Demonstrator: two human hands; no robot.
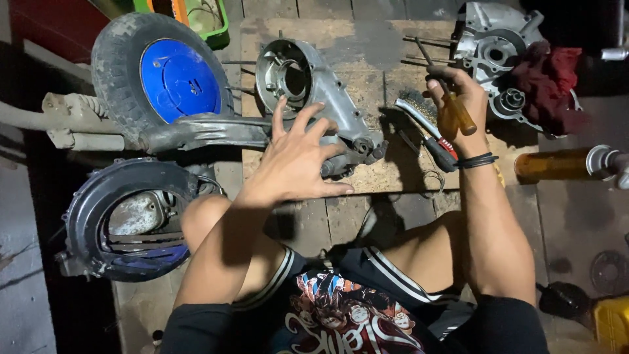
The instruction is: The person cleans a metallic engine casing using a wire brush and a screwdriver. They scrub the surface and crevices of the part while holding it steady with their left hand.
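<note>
Here my left hand is spread wide, fingers fanned and gripping nothing, palm hovering over the narrow end of the casing, so it can steady that end against the board. The casing lies flat on its side with its round open mouth turned up and away from me, which leaves the inside easy to see from where I squat. My right hand is closed around a screwdriver by its amber handle, the shaft pointing up and away past my knuckles, held off the casing to the right. Just under that hand a wire brush lies on the board with its bristles toward the casing, and a dark-handled tool sits beside it, both within reach. Farther right a second casing rests with a red rag draped over it, perhaps to keep grit out, though the light there is too poor to be sure. To my left a wheel with a blue hub leans near a grey arm, and a round fan cover sits by my knee, set aside off the board.
</note>
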